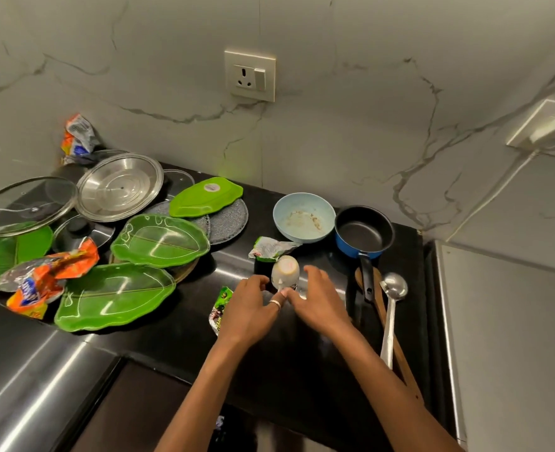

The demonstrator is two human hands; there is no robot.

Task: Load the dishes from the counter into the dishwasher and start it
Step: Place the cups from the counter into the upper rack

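A small white cup (285, 271) stands on the black counter (184, 324) in front of me. My left hand (251, 309) and my right hand (318, 301) flank it, fingers apart, with fingertips touching its near edge; neither hand grips it. Behind the cup are a dirty light-blue bowl (303, 218) and a blue saucepan (364, 231). A steel ladle (393, 290) and a wooden spatula (385, 313) lie to the right. On the left lie green leaf-shaped plates (160, 239), a steel lid (119, 185), a glass lid (24, 205) and grey plates (228, 220).
Crumpled wrappers lie about: an orange one (47, 278) on the plates, a silver one (271, 247) behind the cup, a green one (219, 308) under my left wrist. A steel surface (24, 386) sits lower left. A white appliance (514, 321) borders the counter's right edge.
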